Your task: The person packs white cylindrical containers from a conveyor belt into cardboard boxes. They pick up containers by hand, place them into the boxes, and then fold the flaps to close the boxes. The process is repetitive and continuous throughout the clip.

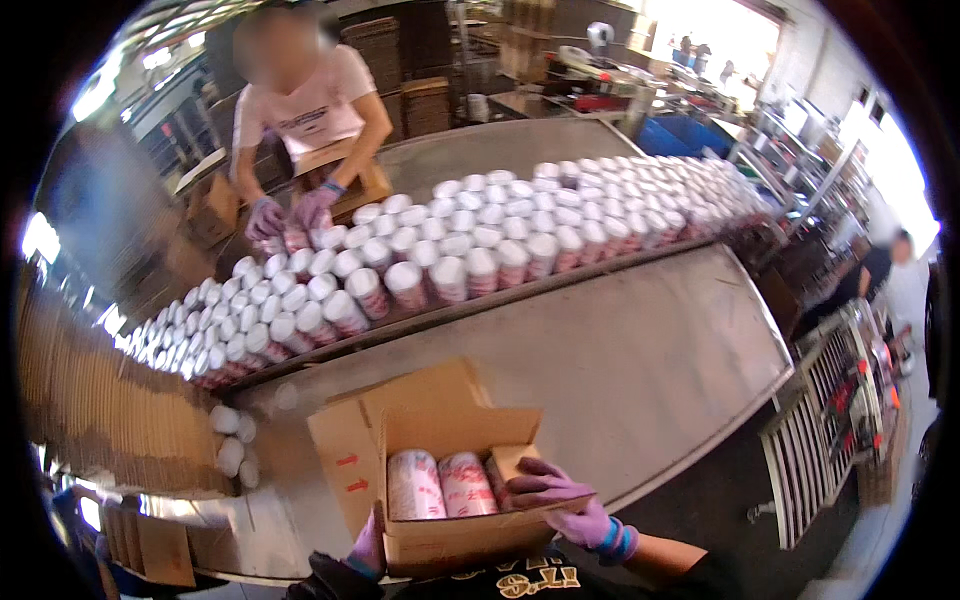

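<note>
Head view: open carton [440,550] sits at the near edge of the metal-topped table [640,350], left of the table's right corner, tight to the wearer's front. Two white-and-red canisters [467,485] show inside, printed sides up, so they look laid down rather than standing. Part of a third shows at their right.

Right hand [553,487], purple glove: fingers bent over the carton's right side, gripping the flap there. Left hand [370,545]: at the carton's left side, fingers hidden behind the board, can't tell if they're closed.

Flattened cardboard sheet [340,440] lies just beyond the carton. Canister rows [450,280] stand along the table's far edge; co-worker's gloved hands [267,217] are at the rows' far side.

Handling, my read: keep the left palm flat as a brace so the box doesn't skew. Pull the right flap outward, don't press it in; it could catch the third canister. Keep fingertips out of the gap between canister and wall. Carton's close to the near edge, so push force away from the body, not down on the overhang side.
</note>
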A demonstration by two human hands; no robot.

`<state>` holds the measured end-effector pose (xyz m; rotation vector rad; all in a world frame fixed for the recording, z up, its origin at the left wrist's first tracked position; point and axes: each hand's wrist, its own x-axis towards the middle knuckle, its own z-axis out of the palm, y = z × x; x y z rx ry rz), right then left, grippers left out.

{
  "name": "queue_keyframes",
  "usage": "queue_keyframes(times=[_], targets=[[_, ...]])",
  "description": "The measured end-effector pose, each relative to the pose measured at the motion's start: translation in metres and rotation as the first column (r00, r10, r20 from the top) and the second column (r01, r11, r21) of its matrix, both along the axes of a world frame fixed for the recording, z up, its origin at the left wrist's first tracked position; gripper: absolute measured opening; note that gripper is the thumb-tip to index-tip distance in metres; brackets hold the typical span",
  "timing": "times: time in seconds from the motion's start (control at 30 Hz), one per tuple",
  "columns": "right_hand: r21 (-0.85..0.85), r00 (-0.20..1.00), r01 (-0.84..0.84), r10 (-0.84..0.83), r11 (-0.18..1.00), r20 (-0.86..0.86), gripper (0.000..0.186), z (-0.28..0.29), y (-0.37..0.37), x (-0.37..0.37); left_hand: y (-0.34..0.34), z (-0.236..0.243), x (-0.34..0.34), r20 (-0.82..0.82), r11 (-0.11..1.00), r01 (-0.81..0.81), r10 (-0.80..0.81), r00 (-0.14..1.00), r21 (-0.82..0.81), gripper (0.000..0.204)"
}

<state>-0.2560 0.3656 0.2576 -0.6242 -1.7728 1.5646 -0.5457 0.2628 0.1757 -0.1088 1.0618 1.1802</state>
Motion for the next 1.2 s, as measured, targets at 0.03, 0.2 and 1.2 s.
queue_keyframes(times=[0.03, 0.2, 1.2], targets=[[0.063, 0.996, 0.088, -0.087, 0.994, -0.014, 0.03, 0.015, -0.003, 0.02, 0.022, 0.0, 0.01, -0.042, 0.996, 0.064, -0.061, 0.997, 0.07, 0.048], [0.128, 0.757, 0.648, -0.653, 0.751, -0.006, 0.037, 0.012, -0.023, 0.143, 0.172, -0.078, 0.144, -0.274, 0.66, 0.61, -0.548, 0.79, 0.439, 0.044], [-0.257, 0.888, 0.393, -0.292, 0.883, 0.354, 0.101, -0.146, 0.018, -0.044, 0.122, 0.032, 0.031, -0.613, 0.275, 0.626, 0.143, -0.777, -0.73, 0.034]])
